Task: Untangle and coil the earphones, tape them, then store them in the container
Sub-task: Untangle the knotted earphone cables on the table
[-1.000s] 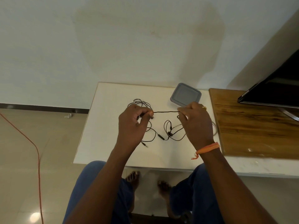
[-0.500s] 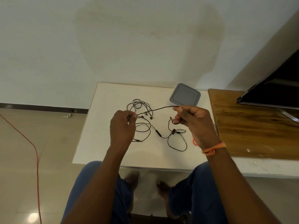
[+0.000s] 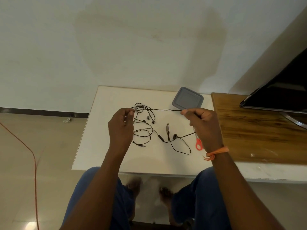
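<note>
Head view looks down on a white desk (image 3: pixel 106 146) with a person seated at its near edge, both forearms reaching over it. Black earphones (image 3: pixel 150 130) lie in loose tangled loops across the middle of the desk, with small earbuds, an inline remote and a plug end showing among the loops. One strand is lifted off the surface and runs nearly straight between the two hands. At its left end the left hand (image 3: pixel 121 128) pinches the wire between thumb and fingertips, beside the knot of loops toward the far left part of the tangle. At its right end the right hand (image 3: pixel 203 127) holds the wire between thumb and curled fingers, just in front of the container; a further length of wire passes under this hand from the loops at mid-desk. An orange thread band (image 3: pixel 216 152) circles the right wrist.

A grey container (image 3: pixel 187 99) with its lid on sits at the far edge of the desk, toward the far right corner, apart from the earphone loops. Scissors with orange handles (image 3: pixel 198 144) lie near the desk's right edge, partly hidden by the right hand. A wooden board (image 3: pixel 259 130) adjoins the desk on the right, and a dark screen (image 3: pixel 282 92) stands on it. An orange cable (image 3: pixel 31 155) trails over the floor on the left
</note>
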Demonstrator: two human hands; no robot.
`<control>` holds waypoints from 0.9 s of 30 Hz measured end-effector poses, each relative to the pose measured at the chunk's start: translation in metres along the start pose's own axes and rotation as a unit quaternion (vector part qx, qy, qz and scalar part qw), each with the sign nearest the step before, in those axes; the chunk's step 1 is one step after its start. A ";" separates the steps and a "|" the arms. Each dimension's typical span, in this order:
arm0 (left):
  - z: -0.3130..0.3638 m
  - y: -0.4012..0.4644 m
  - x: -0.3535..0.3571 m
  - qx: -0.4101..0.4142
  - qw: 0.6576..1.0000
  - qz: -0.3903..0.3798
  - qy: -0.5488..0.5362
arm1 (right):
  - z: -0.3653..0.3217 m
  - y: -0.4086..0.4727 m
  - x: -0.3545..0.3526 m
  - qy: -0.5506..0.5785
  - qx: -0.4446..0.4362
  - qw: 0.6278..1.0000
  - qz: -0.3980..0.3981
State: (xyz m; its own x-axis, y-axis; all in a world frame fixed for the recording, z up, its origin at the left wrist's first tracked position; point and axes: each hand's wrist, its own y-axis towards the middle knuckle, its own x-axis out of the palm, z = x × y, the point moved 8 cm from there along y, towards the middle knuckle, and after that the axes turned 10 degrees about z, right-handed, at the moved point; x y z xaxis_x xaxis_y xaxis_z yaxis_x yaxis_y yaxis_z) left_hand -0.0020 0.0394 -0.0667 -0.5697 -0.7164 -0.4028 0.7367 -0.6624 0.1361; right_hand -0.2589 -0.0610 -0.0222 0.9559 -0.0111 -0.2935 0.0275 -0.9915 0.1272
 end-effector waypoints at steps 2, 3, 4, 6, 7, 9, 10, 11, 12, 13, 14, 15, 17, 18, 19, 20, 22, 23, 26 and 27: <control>-0.004 -0.002 0.007 0.046 0.994 -0.036 0.092 | -0.001 -0.005 0.012 0.068 0.036 0.997 -0.028; -0.004 -0.004 0.011 0.056 0.992 -0.058 0.102 | -0.001 -0.008 0.017 0.089 0.048 0.994 -0.045; 0.000 -0.008 0.015 0.069 0.991 -0.071 0.093 | -0.001 -0.010 0.021 0.088 0.050 0.993 -0.061; 0.021 -0.016 0.019 0.112 0.989 -0.081 0.054 | 0.000 -0.013 0.026 0.058 0.041 0.994 -0.085; 0.034 -0.021 0.021 0.127 0.987 -0.093 0.029 | -0.001 -0.015 0.027 0.050 0.039 0.993 -0.096; 0.053 -0.030 0.031 0.119 0.981 -0.150 -0.025 | -0.006 -0.017 0.031 0.045 0.032 0.992 -0.117; 0.057 -0.034 0.038 0.114 0.975 -0.185 -0.035 | -0.008 -0.018 0.033 0.038 0.023 0.991 -0.127; 0.061 -0.038 0.042 0.120 0.970 -0.210 -0.029 | -0.009 -0.019 0.035 0.028 0.011 0.990 -0.136; 0.063 -0.041 0.045 0.125 0.966 -0.227 -0.027 | -0.009 -0.019 0.037 0.019 -0.001 0.990 -0.142; 0.061 -0.041 0.047 0.113 0.965 -0.233 -0.034 | -0.008 -0.020 0.038 0.007 -0.008 0.989 -0.147; 0.058 -0.039 0.046 0.089 0.967 -0.233 -0.050 | -0.005 -0.020 0.039 -0.005 -0.011 0.988 -0.152; 0.056 -0.036 0.043 0.072 0.971 -0.219 -0.056 | -0.002 -0.019 0.039 -0.016 -0.010 0.988 -0.155; 0.053 -0.025 0.028 0.102 0.983 -0.150 -0.028 | 0.003 -0.017 0.035 -0.025 -0.002 0.988 -0.155; 0.052 -0.020 0.020 0.134 0.985 -0.111 -0.002 | 0.005 -0.014 0.031 -0.027 -0.002 0.988 -0.151; 0.052 -0.015 0.011 0.163 0.983 -0.075 0.028 | 0.006 -0.012 0.027 -0.029 -0.004 0.989 -0.144; 0.050 -0.011 0.004 0.180 0.980 -0.043 0.068 | 0.007 -0.010 0.022 -0.030 -0.004 0.990 -0.137; 0.041 -0.003 -0.008 0.178 0.972 0.010 0.156 | 0.010 -0.007 0.015 -0.030 0.001 0.992 -0.125; 0.034 0.001 -0.013 0.168 0.966 0.031 0.194 | 0.011 -0.006 0.013 -0.029 0.006 0.992 -0.119; 0.019 0.008 -0.021 0.133 0.956 0.071 0.251 | 0.018 -0.004 0.005 -0.027 0.016 0.995 -0.092; 0.016 0.010 -0.022 0.136 0.952 0.080 0.262 | 0.020 -0.004 0.003 -0.025 0.018 0.996 -0.081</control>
State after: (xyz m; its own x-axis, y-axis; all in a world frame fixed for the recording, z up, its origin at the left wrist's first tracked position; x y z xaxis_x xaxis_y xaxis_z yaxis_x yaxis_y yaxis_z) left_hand 0.0122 0.0455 -0.0419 -0.1454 -0.6532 -0.7431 0.6370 -0.6365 0.4349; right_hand -0.2622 -0.0598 -0.0420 0.9238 0.1442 -0.3547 0.1692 -0.9848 0.0402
